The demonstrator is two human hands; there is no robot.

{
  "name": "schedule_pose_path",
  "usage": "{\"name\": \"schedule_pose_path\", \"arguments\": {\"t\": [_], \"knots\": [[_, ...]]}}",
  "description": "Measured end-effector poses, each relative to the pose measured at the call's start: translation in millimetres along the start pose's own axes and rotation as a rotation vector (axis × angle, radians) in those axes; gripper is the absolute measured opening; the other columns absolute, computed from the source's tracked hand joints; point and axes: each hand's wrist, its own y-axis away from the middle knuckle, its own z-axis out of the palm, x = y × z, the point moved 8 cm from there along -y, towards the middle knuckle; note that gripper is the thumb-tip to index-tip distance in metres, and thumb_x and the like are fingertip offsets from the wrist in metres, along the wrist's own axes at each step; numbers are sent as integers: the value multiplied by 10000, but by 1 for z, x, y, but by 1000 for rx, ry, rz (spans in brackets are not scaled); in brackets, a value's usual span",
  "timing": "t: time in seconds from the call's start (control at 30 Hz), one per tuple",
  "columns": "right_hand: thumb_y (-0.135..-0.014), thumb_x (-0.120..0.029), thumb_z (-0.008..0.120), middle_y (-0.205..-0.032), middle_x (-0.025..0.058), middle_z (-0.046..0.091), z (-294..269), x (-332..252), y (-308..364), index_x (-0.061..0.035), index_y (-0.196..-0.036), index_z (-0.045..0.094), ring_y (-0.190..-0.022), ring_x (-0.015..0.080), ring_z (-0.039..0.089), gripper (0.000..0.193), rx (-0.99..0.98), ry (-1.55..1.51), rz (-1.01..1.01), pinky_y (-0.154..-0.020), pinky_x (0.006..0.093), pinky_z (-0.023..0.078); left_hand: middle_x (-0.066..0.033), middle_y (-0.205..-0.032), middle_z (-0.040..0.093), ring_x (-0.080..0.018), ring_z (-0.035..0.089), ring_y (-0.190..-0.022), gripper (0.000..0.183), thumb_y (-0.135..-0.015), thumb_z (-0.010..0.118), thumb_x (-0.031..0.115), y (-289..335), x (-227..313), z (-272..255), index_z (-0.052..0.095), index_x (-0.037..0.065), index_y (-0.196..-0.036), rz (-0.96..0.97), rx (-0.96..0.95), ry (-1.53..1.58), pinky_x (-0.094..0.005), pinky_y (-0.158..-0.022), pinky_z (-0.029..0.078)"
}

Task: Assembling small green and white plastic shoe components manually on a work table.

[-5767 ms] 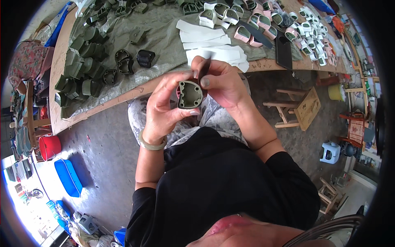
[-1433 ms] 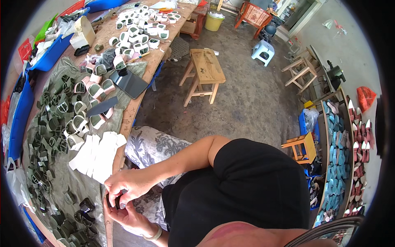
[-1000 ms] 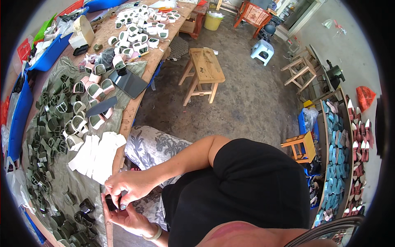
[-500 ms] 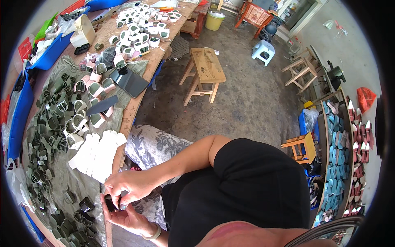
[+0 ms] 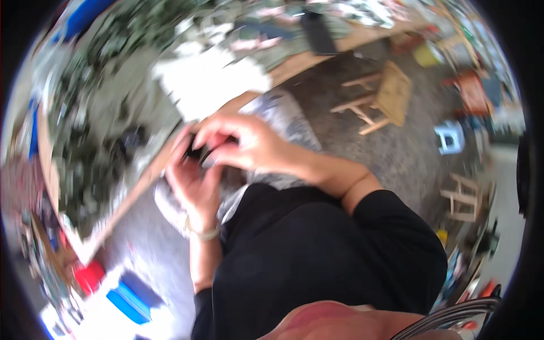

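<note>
Both hands meet just off the table's edge, in front of my body. A small dark curved band (image 5: 195, 153) sits between them, partly covered by fingers. My left hand (image 5: 192, 184), with a bracelet at its wrist, holds it from below, fingers wrapped round it. From the right, my right hand (image 5: 246, 139) reaches over, its thumb and fingertips pinched at the band. White sheets or strips (image 5: 209, 79) lie on the table just beyond the hands. Similar dark pieces (image 5: 134, 137) are scattered on the cloth to the left, smeared by motion.
The wooden table edge (image 5: 130, 201) runs diagonally beside my hands. A flat dark tablet-like object (image 5: 318, 34) lies near its far edge. A wooden stool (image 5: 394, 93) and a light blue plastic stool (image 5: 449, 137) stand right; a red container (image 5: 89, 276) and blue bin (image 5: 129, 301) are lower left.
The head view has swung left, so the table appears turned and the floor at lower left shows. Both hands still hold the dark band, and appear higher in the picture.
</note>
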Motion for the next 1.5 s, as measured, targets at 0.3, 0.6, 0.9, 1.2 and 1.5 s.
{"name": "schedule_pose_path", "arguments": {"t": [0.3, 0.6, 0.9, 1.2, 1.5], "knots": [[-770, -10, 721, -785, -42, 544, 5, 13, -6, -84, -1038, 591, -735, 52, 520, 307, -6, -60, 102, -709, 227, 464, -203, -1427, 387, -217, 559, -1140, 605, -754, 637, -158, 7, 3, -7, 413, 82, -1263, 63, -8, -65, -291, -833, 531], [-771, -4, 719, -803, -29, 538, 6, 12, -12, -58, -1084, 560, -729, 51, 507, 355, -136, -153, 246, -639, 208, 437, -199, -1427, 390, -218, 547, -1164, 609, -755, 654, -152, 8, 2, -7, 411, 86, -1260, 70, -25, -28, -297, -865, 523], [-786, -4, 667, -764, -4, 554, 12, 19, -17, -42, -1084, 541, -626, 55, 499, 326, -200, -239, 246, -511, 206, 417, -199, -1411, 409, -202, 574, -1111, 580, -766, 667, -144, 8, 4, -10, 418, 84, -1238, 101, -34, -1, -274, -805, 547], [-744, -92, 769, -788, -21, 533, 16, 29, -18, -68, -1078, 532, -723, 53, 493, 410, -273, -299, 334, -683, 201, 407, -204, -1399, 419, -195, 600, -1056, 555, -773, 674, -130, 11, 0, -15, 422, 70, -1225, 81, -38, 18, -273, -756, 574], [-730, -82, 771, -777, -20, 533, 17, 30, -24, -60, -1076, 532, -702, 53, 493, 422, -299, -322, 328, -660, 199, 403, -204, -1395, 424, -192, 610, -1027, 531, -787, 666, -128, 7, 0, -15, 433, 69, -1222, 68, -70, 69, -271, -735, 577]]}}
